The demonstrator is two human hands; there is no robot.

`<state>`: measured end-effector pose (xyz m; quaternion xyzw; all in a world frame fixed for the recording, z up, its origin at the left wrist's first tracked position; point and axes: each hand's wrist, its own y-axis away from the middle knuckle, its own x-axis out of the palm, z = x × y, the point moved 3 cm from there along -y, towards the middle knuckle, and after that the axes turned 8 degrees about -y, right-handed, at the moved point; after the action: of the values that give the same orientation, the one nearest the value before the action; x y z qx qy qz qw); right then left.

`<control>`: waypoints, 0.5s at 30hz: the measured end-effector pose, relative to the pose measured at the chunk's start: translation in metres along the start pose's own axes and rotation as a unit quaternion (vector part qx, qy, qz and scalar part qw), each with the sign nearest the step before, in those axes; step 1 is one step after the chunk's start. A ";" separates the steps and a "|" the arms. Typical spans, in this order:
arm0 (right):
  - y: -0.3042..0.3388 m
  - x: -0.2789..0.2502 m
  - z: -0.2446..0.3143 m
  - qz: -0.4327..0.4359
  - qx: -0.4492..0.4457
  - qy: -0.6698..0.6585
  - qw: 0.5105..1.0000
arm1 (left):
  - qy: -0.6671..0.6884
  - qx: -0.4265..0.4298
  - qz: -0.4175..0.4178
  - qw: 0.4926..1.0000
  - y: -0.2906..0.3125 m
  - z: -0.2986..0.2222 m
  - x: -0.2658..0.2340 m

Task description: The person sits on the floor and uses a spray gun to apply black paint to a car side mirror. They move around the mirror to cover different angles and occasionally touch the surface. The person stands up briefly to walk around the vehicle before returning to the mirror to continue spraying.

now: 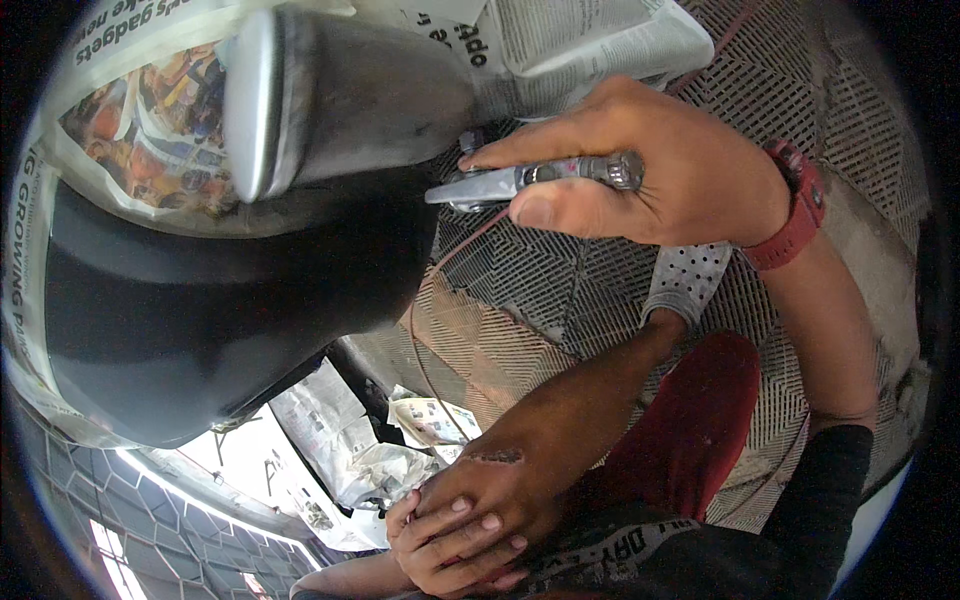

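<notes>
My right hand [665, 170], with a red watch [795, 210] on its wrist, is wrapped round a spray gun [385, 105]. The gun's large grey metal cup is tilted to the left and slightly blurred. Just below and left of it curves a glossy black panel [210, 300], whose edges are bordered by newspaper [150, 150]. The cup overlaps part of the panel and paper, and the gun's nozzle cannot be made out. My left hand [450, 550] lies over my bent knee [500, 485], fingers slightly apart, holding nothing.
A thin reddish hose [470, 243] runs behind the gun and down across the slatted floor tiles [500, 350]. More newspaper [620, 45] lies at the top, and crumpled sheets [380, 465] sit beyond my knee. Hexagonal light strips [150, 525] appear at lower left.
</notes>
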<state>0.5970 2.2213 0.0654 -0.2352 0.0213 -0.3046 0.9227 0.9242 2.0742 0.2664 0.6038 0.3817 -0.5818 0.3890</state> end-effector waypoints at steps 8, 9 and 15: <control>-0.025 -0.018 -0.008 0.067 -0.051 0.033 0.996 | 0.001 -0.026 0.040 0.999 -0.016 0.006 -0.005; -0.026 -0.018 -0.010 0.069 -0.058 0.040 0.995 | 0.000 -0.029 0.042 0.999 -0.018 0.007 -0.005; -0.039 -0.016 -0.019 0.048 -0.137 0.034 0.989 | 0.000 -0.045 0.055 0.997 -0.024 0.010 -0.005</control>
<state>0.5594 2.1948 0.0641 -0.3474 0.1055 -0.2619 0.8942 0.8981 2.0752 0.2706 0.6057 0.3740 -0.5415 0.4472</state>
